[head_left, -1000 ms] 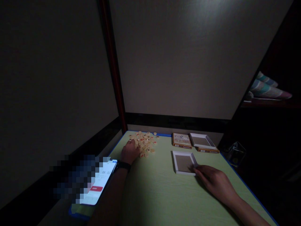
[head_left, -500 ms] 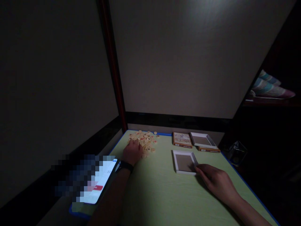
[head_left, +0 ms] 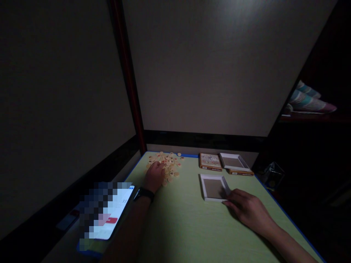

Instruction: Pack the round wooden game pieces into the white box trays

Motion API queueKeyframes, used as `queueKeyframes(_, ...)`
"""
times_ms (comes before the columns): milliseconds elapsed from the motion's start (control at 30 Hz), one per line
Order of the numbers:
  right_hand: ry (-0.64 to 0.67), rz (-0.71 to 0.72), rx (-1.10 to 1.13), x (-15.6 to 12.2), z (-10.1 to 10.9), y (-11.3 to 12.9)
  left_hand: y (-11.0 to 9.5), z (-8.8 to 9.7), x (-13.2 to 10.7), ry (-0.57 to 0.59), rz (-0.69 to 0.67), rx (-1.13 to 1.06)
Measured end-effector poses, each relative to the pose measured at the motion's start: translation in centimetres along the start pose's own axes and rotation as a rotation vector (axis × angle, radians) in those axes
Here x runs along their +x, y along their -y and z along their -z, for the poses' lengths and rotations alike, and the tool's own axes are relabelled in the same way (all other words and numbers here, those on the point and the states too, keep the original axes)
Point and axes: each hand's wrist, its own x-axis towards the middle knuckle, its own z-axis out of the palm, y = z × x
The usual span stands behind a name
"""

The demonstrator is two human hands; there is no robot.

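My left hand (head_left: 154, 176) reaches into a heap of small round pale tokens (head_left: 168, 163) at the far left of the green table (head_left: 186, 223). Its fingers curl down among the tokens; what they grip is hidden. A dark band sits on that wrist. My right hand (head_left: 246, 209) lies on the table with its fingers against the near right corner of a shallow white box tray (head_left: 214, 187), fingers loosely bent.
Two more box parts stand at the far edge: a printed orange lid (head_left: 210, 161) and a white-lined tray (head_left: 235, 163). A lit phone (head_left: 109, 215) lies at the near left corner. Walls close in behind and to the left; a dark shelf with folded cloth (head_left: 309, 102) is on the right.
My left hand has shifted a little within the token heap. My right hand has stayed at the tray's corner. The view has drifted slightly.
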Motion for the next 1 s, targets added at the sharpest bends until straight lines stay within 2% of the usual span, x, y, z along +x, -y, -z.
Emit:
queueKeyframes(200,0.035,-0.008,0.068,0.0,0.1,-0.1,-0.2,0.2,0.1,-0.05,0.026,-0.02)
queueKeyframes(400,-0.003,-0.023,0.071,0.2,-0.3,0.0,-1.0,0.2,0.5,-0.14,0.021,-0.253)
queueKeyframes(600,-0.059,-0.069,0.017,0.0,-0.5,-0.6,-2.1,0.2,0.9,-0.044,0.106,-0.477)
queueKeyframes(700,-0.083,-0.069,-0.003,0.0,-0.5,-0.6,-1.9,0.4,1.0,-0.016,0.105,-0.436)
queueKeyframes(867,-0.145,-0.065,-0.043,-0.2,-0.4,-0.2,-0.6,1.9,1.1,-0.018,0.109,-0.206)
queueKeyframes(1000,-0.211,-0.019,-0.035,0.8,-0.2,0.8,0.3,3.0,1.2,0.109,0.14,-0.079)
